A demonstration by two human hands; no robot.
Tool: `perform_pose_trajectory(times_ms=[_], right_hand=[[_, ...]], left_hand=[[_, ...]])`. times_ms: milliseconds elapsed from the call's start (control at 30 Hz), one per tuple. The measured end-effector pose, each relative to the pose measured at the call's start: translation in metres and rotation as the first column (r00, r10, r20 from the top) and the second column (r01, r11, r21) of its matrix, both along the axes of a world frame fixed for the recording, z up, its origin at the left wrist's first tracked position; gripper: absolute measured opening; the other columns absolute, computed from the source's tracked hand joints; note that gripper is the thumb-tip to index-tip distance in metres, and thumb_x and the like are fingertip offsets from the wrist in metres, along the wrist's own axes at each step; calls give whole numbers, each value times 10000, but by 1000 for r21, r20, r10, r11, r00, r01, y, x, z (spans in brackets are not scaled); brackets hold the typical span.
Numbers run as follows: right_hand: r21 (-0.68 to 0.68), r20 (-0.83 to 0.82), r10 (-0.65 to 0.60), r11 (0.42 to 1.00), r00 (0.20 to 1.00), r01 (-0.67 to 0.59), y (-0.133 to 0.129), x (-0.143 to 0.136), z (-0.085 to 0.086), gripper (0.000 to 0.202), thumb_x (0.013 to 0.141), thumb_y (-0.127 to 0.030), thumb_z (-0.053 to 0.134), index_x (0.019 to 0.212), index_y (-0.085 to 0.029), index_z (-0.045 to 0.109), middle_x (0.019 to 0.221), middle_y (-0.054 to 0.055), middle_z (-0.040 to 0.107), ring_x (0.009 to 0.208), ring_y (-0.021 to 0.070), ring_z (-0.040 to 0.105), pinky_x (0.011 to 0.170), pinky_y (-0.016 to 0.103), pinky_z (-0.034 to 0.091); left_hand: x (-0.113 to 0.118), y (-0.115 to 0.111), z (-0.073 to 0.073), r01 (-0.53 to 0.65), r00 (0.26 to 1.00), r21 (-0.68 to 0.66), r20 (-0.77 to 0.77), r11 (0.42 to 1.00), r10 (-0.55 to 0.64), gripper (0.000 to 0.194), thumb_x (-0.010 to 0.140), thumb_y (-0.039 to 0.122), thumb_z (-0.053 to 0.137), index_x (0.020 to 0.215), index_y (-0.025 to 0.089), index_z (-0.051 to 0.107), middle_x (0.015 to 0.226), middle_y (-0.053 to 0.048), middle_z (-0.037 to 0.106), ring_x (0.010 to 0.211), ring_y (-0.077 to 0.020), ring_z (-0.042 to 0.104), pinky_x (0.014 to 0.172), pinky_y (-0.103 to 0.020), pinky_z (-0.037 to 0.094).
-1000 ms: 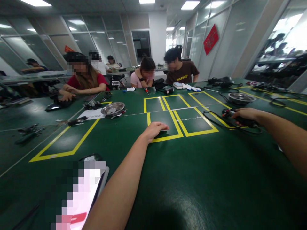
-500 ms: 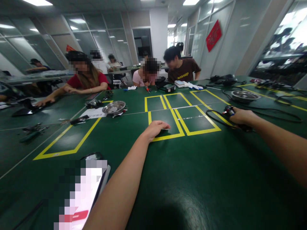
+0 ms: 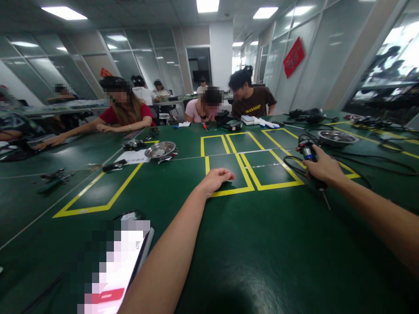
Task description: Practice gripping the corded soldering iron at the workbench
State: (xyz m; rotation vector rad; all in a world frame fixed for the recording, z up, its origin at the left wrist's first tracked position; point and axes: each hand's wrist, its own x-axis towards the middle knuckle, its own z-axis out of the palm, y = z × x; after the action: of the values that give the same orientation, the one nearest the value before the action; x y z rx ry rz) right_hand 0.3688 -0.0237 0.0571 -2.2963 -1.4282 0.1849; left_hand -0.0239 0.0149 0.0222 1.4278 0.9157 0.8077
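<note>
On the right, my right hand (image 3: 324, 165) is wrapped round an electric screwdriver (image 3: 308, 150), a dark tool with a red-and-blue collar at its upper end. Its thin metal bit points down towards the table, and a black cable (image 3: 290, 162) loops beside it. My left hand (image 3: 218, 180) rests over the near-left yellow-taped rectangle (image 3: 232, 191), fingers curled together and thumb against them. Whatever those fingers may hold is hidden.
Metal bowls stand at left (image 3: 160, 150) and right (image 3: 338, 138) on the green table (image 3: 248, 244). A bright-screened device (image 3: 131, 253) lies by my left forearm. White gloves (image 3: 268, 123) lie towards the far side, where several people sit. Cables (image 3: 376, 161) run along the right.
My right hand has raised and tilted the electric screwdriver, so its body and bit now show. My left hand stays over the same rectangle, its fingers more curled. The view has shifted slightly.
</note>
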Motion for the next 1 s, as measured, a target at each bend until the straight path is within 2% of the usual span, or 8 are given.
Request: perform_pose_trajectory(times_ms=[67,100,200,300,433,500,667,1000], right_hand=[[134,-239,102,988,966,-72,-6,-27,3,840,853,-422,649,1574,-288,241,833,52,685,646,208,650,656,343,509],[198,-391,204,971,897,-135,-9,-42,4,877,844,-396,661,1585,-311,199,810,29,674,613,199,646,615,334,520],[356,-685,470,882,557,-308,-19,-83,6,942,823,-342,682,1594,-351,139,751,-16,643,548,174,630,520,297,523],[394,-787,543,808,293,-438,-30,-119,1,954,811,-312,703,1595,-358,160,727,-21,643,515,164,621,456,268,505],[412,-853,518,740,60,-531,-42,-154,-16,993,820,-290,704,1613,-323,106,732,-14,659,491,149,616,443,261,507],[407,-869,494,733,16,-545,-46,-162,-25,1001,829,-288,699,1618,-307,83,734,-13,662,487,144,615,443,260,509],[385,-877,480,709,5,-590,-50,-164,-31,990,838,-265,699,1620,-305,94,733,-14,662,499,142,621,452,262,517],[399,-870,493,706,2,-585,-49,-160,-34,959,832,-244,703,1609,-333,148,729,-17,672,493,150,628,448,268,519]], left_hand=[[-1,0,0,-2,1000,-10,-16,1000,2,201,836,351,703,870,152,708,1021,-107,741,999,-205,659,1010,-397,427],[-1,0,0,-4,1000,-22,-18,1000,4,232,842,381,697,878,152,711,1031,-111,741,1013,-211,659,1015,-398,424],[-2,1,1,-5,1000,-53,11,999,5,344,841,477,689,911,141,713,1041,-131,739,1032,-229,662,1016,-398,426],[-1,2,2,-5,998,-57,58,998,8,472,824,585,672,936,127,705,1025,-149,742,1008,-244,674,1001,-402,432],[2,2,3,-35,995,-77,90,996,42,625,802,708,610,949,109,712,980,-158,746,975,-253,678,1001,-406,411],[3,1,3,-32,993,-74,111,997,40,615,773,690,661,941,101,717,934,-150,746,942,-244,675,992,-399,410],[5,-1,3,-66,993,-71,93,995,72,443,708,520,810,852,110,726,851,-116,744,843,-206,658,959,-377,422],[0,1,-1,-56,998,16,-29,998,57,399,780,513,735,827,116,748,862,-123,759,877,-225,662,975,-383,408]])
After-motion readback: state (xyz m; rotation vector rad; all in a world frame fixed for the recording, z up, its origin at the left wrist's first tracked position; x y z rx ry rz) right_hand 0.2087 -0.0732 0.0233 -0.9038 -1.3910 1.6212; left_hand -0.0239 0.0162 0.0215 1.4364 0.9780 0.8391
